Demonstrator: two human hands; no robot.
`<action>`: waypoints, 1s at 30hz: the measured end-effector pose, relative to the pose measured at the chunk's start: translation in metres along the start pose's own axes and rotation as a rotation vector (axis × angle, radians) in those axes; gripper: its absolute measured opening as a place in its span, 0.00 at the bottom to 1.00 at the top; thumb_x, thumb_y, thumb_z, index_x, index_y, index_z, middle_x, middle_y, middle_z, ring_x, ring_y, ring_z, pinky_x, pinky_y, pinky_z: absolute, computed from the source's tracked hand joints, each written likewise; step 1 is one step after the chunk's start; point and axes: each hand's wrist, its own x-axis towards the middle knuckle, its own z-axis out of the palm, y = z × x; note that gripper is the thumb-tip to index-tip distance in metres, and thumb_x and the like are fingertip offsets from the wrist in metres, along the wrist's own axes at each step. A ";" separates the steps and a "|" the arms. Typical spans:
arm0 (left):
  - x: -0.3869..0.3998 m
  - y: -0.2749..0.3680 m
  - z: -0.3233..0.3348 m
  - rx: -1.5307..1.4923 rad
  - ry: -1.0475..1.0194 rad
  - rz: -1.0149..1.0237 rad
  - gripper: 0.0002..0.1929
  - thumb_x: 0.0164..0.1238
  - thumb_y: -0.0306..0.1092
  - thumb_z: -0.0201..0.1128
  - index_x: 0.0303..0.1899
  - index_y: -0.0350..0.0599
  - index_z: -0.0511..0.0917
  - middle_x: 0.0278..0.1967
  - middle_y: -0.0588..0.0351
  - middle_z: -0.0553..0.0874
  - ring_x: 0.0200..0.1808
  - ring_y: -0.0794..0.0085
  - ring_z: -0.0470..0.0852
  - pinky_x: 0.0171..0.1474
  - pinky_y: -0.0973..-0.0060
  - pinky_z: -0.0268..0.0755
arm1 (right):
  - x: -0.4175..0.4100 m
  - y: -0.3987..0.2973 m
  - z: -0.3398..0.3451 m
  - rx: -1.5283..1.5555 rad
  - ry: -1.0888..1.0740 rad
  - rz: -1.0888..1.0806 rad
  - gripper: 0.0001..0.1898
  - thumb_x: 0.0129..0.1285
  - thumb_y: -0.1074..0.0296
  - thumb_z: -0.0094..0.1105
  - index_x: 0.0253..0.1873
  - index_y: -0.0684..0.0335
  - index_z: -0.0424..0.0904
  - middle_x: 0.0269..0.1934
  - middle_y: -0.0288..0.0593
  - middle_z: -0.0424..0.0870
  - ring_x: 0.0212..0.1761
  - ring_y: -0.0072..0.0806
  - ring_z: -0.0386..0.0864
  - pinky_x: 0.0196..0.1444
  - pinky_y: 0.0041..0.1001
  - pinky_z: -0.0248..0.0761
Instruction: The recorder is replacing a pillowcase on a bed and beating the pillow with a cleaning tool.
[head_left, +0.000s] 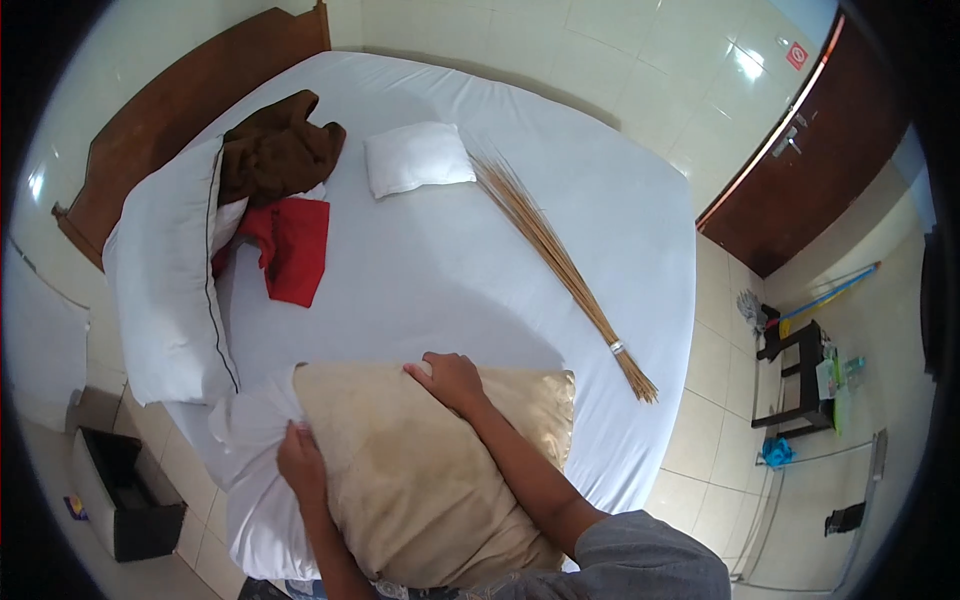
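Note:
A beige satin pillow (420, 465) with a darker stain lies on the near edge of the bed, against my body. With fingers and thumb, my right hand (450, 382) grips its far edge. My left hand (301, 461) is at the pillow's left side, fingers closed near its edge and some bunched white cloth (255, 412); exactly what it pinches is unclear. Beyond the pillow spreads a white bedsheet (420, 262). On it lie a bound stick broom (562, 262), a small white pillow (418, 159), a red cloth (296, 251) and a brown cloth (281, 150).
A large white pillow (169, 277) with dark piping leans near the wooden headboard (187, 90). An open dark box-like drawer (127, 495) stands on the floor at left. Right of the bed are a dark small table (810, 375), a blue-handled tool (832, 292) and a brown door (817, 150).

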 end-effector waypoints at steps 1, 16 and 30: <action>0.002 0.012 0.001 0.000 -0.004 0.007 0.14 0.67 0.39 0.46 0.35 0.39 0.75 0.27 0.40 0.80 0.31 0.44 0.78 0.33 0.56 0.67 | -0.002 0.000 0.001 0.037 0.006 -0.015 0.29 0.63 0.39 0.40 0.35 0.64 0.77 0.28 0.50 0.81 0.34 0.45 0.77 0.43 0.40 0.66; 0.074 0.058 -0.011 0.243 -0.406 -0.032 0.22 0.69 0.43 0.46 0.52 0.32 0.72 0.38 0.36 0.80 0.40 0.47 0.79 0.46 0.59 0.69 | -0.049 -0.016 -0.087 0.254 0.389 -0.176 0.17 0.56 0.52 0.57 0.28 0.62 0.77 0.20 0.47 0.77 0.25 0.42 0.75 0.36 0.35 0.64; 0.026 0.211 -0.048 -0.616 -0.773 0.482 0.13 0.66 0.35 0.52 0.44 0.33 0.71 0.24 0.41 0.77 0.29 0.45 0.76 0.32 0.58 0.66 | -0.112 0.023 -0.233 -0.157 -0.012 0.114 0.22 0.53 0.43 0.58 0.38 0.59 0.79 0.23 0.46 0.80 0.29 0.42 0.79 0.32 0.36 0.69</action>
